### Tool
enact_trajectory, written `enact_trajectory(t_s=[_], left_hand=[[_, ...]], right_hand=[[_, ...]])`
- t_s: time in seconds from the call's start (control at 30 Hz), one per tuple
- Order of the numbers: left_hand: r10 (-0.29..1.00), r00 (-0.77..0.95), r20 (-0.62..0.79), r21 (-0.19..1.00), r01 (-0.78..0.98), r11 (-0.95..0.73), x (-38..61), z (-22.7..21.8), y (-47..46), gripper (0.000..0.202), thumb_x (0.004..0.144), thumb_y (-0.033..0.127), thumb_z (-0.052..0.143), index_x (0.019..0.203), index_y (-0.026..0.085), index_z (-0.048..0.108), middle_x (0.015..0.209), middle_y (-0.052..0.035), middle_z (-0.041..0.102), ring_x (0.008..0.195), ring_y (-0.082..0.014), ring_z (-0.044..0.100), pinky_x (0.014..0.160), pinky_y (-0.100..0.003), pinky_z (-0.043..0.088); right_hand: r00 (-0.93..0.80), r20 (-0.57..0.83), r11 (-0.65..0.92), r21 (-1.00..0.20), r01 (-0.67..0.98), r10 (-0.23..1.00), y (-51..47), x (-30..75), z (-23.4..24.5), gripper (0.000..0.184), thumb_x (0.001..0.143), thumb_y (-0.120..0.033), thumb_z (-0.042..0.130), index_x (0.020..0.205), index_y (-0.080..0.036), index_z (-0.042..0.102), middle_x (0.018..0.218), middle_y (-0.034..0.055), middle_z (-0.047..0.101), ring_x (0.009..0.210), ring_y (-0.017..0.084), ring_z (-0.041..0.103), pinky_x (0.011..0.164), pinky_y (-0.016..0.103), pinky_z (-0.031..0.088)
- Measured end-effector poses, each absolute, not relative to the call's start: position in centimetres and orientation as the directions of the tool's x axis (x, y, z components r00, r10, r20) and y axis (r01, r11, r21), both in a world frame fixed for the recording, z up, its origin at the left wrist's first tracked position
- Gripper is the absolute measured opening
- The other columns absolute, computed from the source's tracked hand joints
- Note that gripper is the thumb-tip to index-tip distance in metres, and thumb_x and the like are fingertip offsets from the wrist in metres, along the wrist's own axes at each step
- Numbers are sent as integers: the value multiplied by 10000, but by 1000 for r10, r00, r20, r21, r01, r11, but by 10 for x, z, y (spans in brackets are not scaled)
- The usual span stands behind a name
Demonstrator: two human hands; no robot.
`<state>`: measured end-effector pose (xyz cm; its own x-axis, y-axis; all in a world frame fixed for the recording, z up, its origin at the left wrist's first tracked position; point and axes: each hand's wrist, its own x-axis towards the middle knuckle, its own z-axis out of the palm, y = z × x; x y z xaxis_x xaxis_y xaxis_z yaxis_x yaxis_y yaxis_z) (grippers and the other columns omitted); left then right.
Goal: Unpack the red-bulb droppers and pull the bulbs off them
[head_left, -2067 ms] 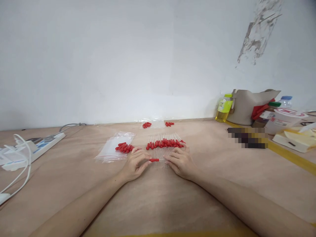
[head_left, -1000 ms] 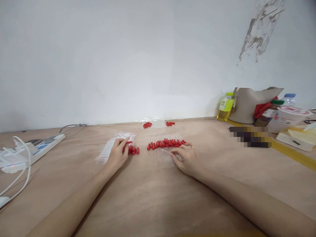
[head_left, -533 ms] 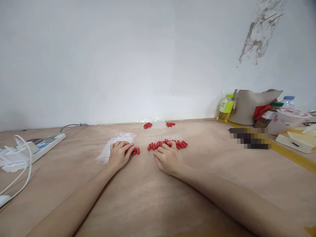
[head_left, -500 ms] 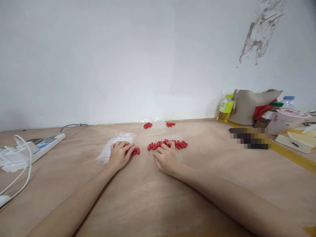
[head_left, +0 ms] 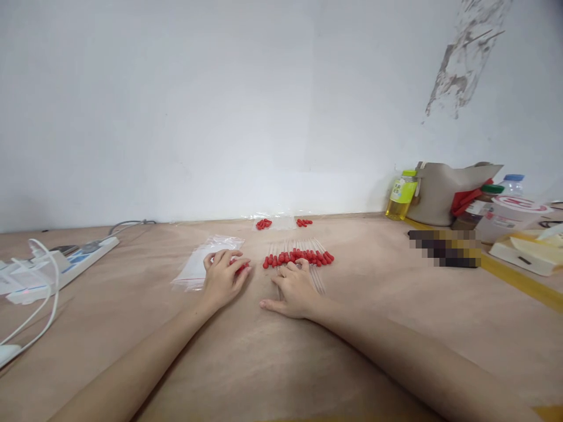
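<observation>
A row of clear glass droppers with red rubber bulbs (head_left: 303, 256) lies on the brown table. My right hand (head_left: 292, 288) rests flat in front of that row, fingers stretched over the glass tubes and thumb out to the left. My left hand (head_left: 223, 274) lies over a small pile of loose red bulbs (head_left: 243, 267), its fingers curled down on them. Just behind the left hand is a stack of clear zip bags (head_left: 203, 262). What the left fingers hold cannot be made out.
Two small groups of red bulbs (head_left: 263, 223) sit on clear plastic near the wall. A white power strip with cables (head_left: 65, 262) lies at the left. At the right stand a yellow bottle (head_left: 400, 195), a beige bag (head_left: 445, 190), containers and a white box (head_left: 528, 251).
Earlier both hands held one dropper between them. The left hand then went left to the loose bulbs, and the right hand slid left along the row and now lies flat.
</observation>
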<state>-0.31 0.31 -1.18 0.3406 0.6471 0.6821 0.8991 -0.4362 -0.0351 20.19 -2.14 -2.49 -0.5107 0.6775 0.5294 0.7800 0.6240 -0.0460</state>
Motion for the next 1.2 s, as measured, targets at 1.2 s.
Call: enact_trajectory(t_s=[1.2], left_hand=[[379, 663, 646, -154, 599, -786, 25, -18, -14, 93, 855, 235, 463, 871, 215, 553, 862, -3, 663, 903, -177, 547, 892, -394, 225]], right_hand=[[-480, 747, 718, 5, 696, 460, -26, 263, -40, 203, 862, -310, 460, 951, -243, 629, 760, -1, 659, 780, 140, 501, 918, 383, 214]])
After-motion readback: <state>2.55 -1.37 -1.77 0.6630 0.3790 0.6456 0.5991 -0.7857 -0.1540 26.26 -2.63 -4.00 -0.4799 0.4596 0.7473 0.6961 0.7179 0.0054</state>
